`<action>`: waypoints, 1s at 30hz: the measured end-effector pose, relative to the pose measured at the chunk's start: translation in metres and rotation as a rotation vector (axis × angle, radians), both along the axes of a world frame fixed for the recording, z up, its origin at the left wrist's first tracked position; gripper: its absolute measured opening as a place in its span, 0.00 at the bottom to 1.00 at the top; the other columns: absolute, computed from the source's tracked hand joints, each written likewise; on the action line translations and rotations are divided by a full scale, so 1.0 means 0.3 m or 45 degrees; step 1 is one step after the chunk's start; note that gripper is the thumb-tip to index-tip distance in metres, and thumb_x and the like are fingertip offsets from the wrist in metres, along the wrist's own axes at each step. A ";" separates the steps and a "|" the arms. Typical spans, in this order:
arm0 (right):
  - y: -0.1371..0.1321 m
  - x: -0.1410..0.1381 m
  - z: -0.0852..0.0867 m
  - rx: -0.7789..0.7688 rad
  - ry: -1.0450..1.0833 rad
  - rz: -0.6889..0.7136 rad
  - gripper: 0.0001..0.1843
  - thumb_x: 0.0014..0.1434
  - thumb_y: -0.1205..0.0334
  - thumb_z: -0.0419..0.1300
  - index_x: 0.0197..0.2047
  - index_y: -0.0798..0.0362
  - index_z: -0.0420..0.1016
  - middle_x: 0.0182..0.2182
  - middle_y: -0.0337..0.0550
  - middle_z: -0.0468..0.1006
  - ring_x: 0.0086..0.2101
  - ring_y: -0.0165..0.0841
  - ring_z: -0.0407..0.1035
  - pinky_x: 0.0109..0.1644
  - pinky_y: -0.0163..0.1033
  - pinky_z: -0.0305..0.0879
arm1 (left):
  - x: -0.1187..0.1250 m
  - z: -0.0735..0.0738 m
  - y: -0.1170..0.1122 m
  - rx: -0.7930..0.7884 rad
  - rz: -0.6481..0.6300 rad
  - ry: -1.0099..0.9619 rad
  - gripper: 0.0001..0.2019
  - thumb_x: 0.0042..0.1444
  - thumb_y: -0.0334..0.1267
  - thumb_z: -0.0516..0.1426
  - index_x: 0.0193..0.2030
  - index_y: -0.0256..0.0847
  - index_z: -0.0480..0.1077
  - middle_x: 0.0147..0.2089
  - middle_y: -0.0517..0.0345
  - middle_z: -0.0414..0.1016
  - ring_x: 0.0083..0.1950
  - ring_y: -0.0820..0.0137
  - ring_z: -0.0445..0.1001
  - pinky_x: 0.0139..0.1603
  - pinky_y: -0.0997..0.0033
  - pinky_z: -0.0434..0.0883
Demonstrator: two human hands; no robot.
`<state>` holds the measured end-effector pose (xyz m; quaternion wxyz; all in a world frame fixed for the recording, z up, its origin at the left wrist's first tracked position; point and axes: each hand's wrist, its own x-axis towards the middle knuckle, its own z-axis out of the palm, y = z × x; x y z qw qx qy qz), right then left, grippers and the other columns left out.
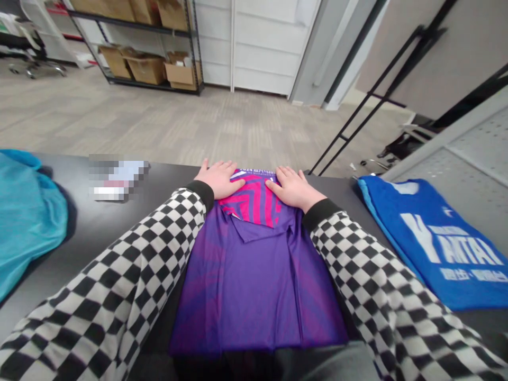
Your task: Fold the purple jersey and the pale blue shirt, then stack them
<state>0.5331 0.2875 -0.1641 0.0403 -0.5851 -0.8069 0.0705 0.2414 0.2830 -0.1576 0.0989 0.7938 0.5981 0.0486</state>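
A purple shirt lies lengthwise on the dark table in front of me, its sides folded inward. At its far end a part with pink stripes and white lettering is turned over onto the purple cloth. My left hand rests on the left side of that far end, fingers stretched and thumb pointing inward. On the right side my right hand lies flat in much the same way, thumb toward the middle. Both palms touch the cloth, and neither hand grips it.
A folded blue shirt with white lettering lies on the table at right. Teal cloth is bunched at left, near a blurred-out flat item. Beyond the far edge stand a shelf with cardboard boxes and a black metal frame.
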 end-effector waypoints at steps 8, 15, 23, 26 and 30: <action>0.166 0.015 -0.019 -0.010 0.015 0.011 0.49 0.78 0.24 0.40 0.79 0.53 0.72 0.82 0.60 0.64 0.81 0.69 0.53 0.83 0.84 0.36 | 0.012 0.005 0.152 -0.084 0.014 0.098 0.45 0.75 0.72 0.42 0.86 0.47 0.65 0.92 0.48 0.50 0.92 0.37 0.44 0.87 0.22 0.34; 0.158 0.024 -0.003 0.115 0.067 0.021 0.49 0.80 0.27 0.39 0.80 0.55 0.71 0.82 0.59 0.65 0.82 0.67 0.49 0.84 0.82 0.33 | 0.006 -0.006 0.155 0.086 0.039 -0.020 0.41 0.77 0.65 0.44 0.88 0.46 0.60 0.90 0.47 0.55 0.91 0.38 0.46 0.87 0.22 0.30; -0.083 0.187 0.059 0.474 0.238 -0.220 0.38 0.84 0.40 0.41 0.74 0.54 0.79 0.71 0.60 0.80 0.76 0.58 0.65 0.84 0.80 0.33 | -0.105 0.030 -0.143 0.362 0.144 -0.271 0.32 0.71 0.40 0.51 0.80 0.42 0.72 0.80 0.45 0.74 0.83 0.49 0.66 0.90 0.33 0.46; -0.238 0.272 0.055 0.475 0.332 -0.282 0.34 0.82 0.43 0.46 0.70 0.55 0.82 0.68 0.61 0.83 0.71 0.58 0.72 0.83 0.82 0.38 | -0.164 0.003 -0.315 0.301 0.139 -0.448 0.32 0.68 0.40 0.53 0.76 0.39 0.74 0.75 0.44 0.80 0.76 0.52 0.75 0.85 0.44 0.64; -0.523 0.350 0.042 0.490 0.477 -0.314 0.28 0.77 0.48 0.52 0.61 0.54 0.86 0.61 0.62 0.88 0.65 0.58 0.78 0.83 0.77 0.48 | -0.232 -0.021 -0.602 0.267 0.206 -0.649 0.27 0.65 0.42 0.56 0.68 0.39 0.80 0.66 0.46 0.86 0.67 0.57 0.83 0.77 0.58 0.74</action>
